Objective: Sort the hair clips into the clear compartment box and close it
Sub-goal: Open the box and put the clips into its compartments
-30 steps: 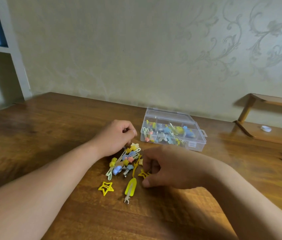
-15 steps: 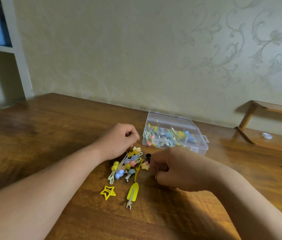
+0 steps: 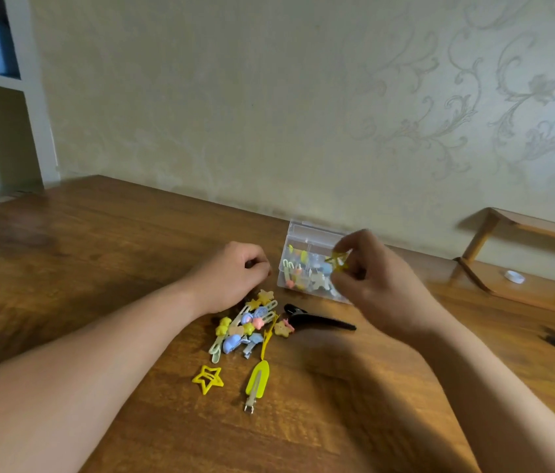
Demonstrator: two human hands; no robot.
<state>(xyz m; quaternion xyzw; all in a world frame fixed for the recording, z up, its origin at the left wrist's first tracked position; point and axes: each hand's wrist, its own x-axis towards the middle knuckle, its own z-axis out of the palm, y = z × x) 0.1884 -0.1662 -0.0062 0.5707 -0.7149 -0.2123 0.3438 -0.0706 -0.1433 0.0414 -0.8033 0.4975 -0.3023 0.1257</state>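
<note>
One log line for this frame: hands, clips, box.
right hand: pinches yellow star clip near clear box | left hand: curled beside clip pile, hold unclear | phase: sorting

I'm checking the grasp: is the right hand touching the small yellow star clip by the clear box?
Touching. The head view shows the right hand pinching the yellow star clip between thumb and fingertips, in front of the clear box.

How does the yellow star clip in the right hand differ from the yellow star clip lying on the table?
The star clip on the table lies flat and untouched; the held star clip is pinched by the right hand, in the air before the clear box. The held one looks blurred, the other sharp. Both are yellow star outlines.
</note>
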